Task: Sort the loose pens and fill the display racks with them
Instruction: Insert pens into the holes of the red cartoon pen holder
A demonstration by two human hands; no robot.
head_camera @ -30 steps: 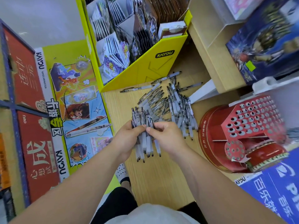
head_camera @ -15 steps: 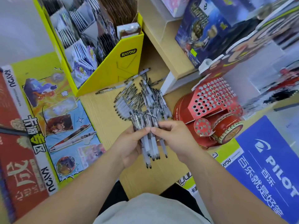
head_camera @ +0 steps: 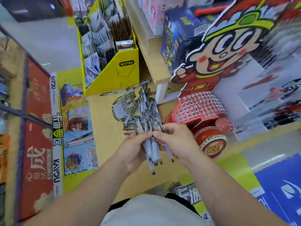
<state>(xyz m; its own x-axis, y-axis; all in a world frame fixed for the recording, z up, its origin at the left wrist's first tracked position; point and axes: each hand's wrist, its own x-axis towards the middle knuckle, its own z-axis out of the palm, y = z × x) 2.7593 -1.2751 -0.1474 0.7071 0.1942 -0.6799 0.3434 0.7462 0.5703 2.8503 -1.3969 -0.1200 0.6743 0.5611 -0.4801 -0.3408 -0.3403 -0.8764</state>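
Note:
A bundle of white-barrelled pens [head_camera: 152,148] with dark tips pointing down towards me is held between both hands above the wooden counter [head_camera: 104,128]. My left hand [head_camera: 133,149] grips the bundle from the left. My right hand [head_camera: 175,141] pinches it from the right with thumb and fingers. Behind the hands lies a loose pile of pens [head_camera: 138,106] on the counter. To the right stands the red display rack [head_camera: 197,110], its slanted panel full of round holes, topped by a cartoon figure [head_camera: 228,44].
A yellow KAYOU card display box [head_camera: 117,74] stands at the back of the counter. A wooden shelf [head_camera: 151,57] carries a blue box [head_camera: 177,38]. A red drum-shaped base [head_camera: 210,141] sits beside my right hand. A blue sign [head_camera: 281,186] lies at the lower right.
My head has turned right and up, so the rack and its cartoon figure now fill the right side. Both hands keep hold of the pen bundle in much the same grip.

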